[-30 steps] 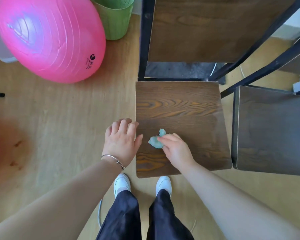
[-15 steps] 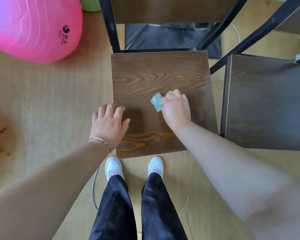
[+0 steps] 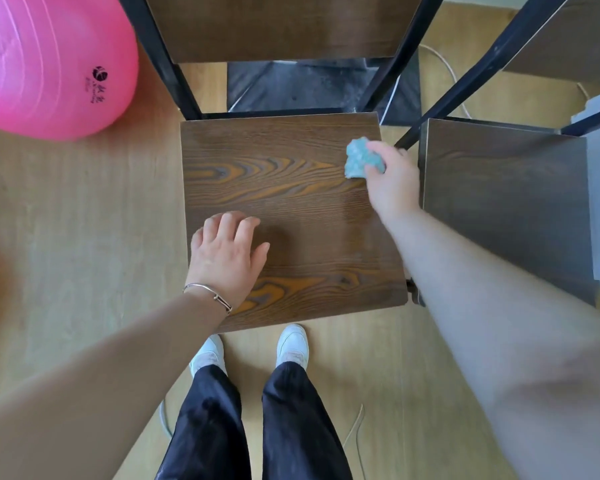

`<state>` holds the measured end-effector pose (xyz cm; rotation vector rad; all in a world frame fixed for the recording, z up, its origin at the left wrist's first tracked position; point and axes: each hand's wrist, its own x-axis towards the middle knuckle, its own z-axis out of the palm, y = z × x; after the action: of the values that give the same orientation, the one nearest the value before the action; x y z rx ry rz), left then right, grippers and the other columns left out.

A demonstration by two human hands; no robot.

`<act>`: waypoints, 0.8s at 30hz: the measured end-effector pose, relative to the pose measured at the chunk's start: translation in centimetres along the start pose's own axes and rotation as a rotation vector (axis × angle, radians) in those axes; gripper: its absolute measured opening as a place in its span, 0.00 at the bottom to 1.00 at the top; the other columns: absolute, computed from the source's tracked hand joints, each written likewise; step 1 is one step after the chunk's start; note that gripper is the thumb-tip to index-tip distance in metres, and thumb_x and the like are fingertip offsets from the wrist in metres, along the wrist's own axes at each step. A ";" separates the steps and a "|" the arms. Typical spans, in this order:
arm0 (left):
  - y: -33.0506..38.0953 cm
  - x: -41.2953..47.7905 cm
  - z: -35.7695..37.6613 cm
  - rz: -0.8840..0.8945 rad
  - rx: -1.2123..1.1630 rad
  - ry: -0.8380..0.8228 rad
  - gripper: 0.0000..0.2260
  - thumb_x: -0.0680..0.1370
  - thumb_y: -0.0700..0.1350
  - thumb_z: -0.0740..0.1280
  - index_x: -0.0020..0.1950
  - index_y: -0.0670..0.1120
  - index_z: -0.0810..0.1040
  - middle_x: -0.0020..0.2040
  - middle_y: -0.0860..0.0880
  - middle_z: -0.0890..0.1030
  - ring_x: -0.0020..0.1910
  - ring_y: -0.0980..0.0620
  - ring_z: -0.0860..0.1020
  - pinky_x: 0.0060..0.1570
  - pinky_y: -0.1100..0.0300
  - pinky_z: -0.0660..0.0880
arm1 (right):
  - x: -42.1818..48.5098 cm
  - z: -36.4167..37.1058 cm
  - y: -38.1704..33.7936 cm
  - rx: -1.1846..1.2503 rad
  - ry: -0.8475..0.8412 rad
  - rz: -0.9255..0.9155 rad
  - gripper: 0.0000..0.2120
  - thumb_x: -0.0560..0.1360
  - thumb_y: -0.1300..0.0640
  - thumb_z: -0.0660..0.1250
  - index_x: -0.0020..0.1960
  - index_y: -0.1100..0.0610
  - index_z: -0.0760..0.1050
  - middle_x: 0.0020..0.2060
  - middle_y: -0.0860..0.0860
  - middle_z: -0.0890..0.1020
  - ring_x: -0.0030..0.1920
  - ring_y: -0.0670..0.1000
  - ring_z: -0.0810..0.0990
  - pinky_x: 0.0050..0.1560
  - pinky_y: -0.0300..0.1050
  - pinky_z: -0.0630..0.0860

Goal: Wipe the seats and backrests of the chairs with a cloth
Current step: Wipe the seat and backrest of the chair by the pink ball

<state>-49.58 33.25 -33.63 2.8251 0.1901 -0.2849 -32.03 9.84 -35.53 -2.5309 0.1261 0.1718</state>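
With the right hand [image 3: 392,181] gripping the balled cloth [image 3: 359,161] on the seat [image 3: 291,202] near its far right corner and the left hand [image 3: 227,258] resting open, firm overlapping strokes to every edge would serve.

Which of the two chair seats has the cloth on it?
The wood-grain seat directly ahead; the right hand holds the teal cloth near its far-right corner. The greyer seat has none.
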 end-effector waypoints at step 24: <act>3.8 -0.4 0.6 -0.004 0.030 -0.048 0.18 0.79 0.55 0.62 0.65 0.48 0.72 0.63 0.45 0.72 0.61 0.39 0.67 0.59 0.42 0.66 | -13.4 -2.2 9.9 -0.057 -0.323 -0.276 0.08 0.69 0.65 0.74 0.47 0.59 0.83 0.47 0.53 0.80 0.45 0.56 0.80 0.47 0.40 0.71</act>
<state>-49.49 29.40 -33.04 2.8445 0.1822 -0.3592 -46.32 1.12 -37.26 -2.5069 -0.3577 0.4728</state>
